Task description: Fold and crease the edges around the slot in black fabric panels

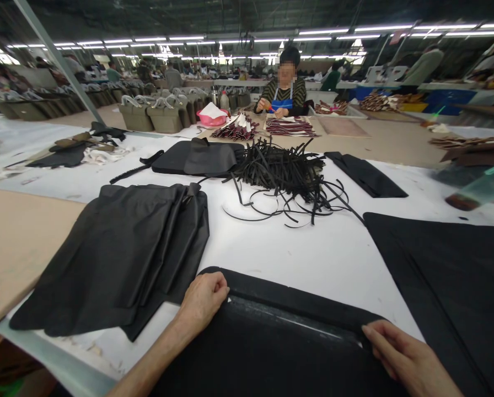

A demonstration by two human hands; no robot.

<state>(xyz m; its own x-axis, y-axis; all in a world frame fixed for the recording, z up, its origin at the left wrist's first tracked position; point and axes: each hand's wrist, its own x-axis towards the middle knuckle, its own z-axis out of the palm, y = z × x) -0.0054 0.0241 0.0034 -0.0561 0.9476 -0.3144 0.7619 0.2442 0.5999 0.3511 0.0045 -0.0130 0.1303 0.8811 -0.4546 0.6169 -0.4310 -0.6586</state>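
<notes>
A large black panel, leather-like in look, lies on the white tabletop right in front of me. Along its far edge runs a black band, with a shiny line just below it. My left hand is closed at the band's left end, thumb and fingers pinching the black material. At the right end, my right hand pinches the panel's edge between thumb and fingers. Left of my left hand is a stack of black panels, fanned out and overlapping.
Beyond the panel lies a tangled heap of thin black strips, beside more black pieces. A large black sheet covers the right side. A translucent green container stands at far right. Across the table sits a co-worker.
</notes>
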